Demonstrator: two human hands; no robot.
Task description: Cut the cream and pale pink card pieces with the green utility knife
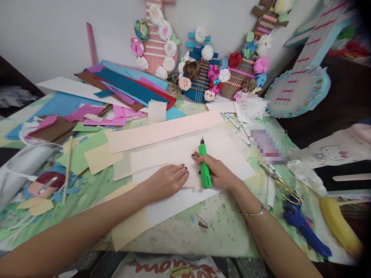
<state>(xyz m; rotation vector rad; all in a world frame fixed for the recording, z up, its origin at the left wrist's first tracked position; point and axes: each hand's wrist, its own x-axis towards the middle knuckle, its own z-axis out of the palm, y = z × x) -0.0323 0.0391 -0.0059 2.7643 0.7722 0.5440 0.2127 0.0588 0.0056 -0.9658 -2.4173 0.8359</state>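
My left hand (169, 181) lies flat on white paper (174, 204) at the middle of the table, fingers stretched toward the right. My right hand (216, 170) is closed around a green utility knife (204, 170). The knife's dark blade tip points away from me and is raised off the sheets. Beneath both hands are stacked pale sheets, some white and some cream. Just beyond them rests a long pale pink paper strip (165, 133). My right fingertips are partly hidden behind the knife.
Coloured paper (127, 83) is piled at the back left. Several decorated paper instruments (199, 73) lean against the wall. On the right lie gold-handled scissors (285, 189), a blue glue gun (304, 227) and a banana (339, 224). A wooden stick (68, 170) lies left.
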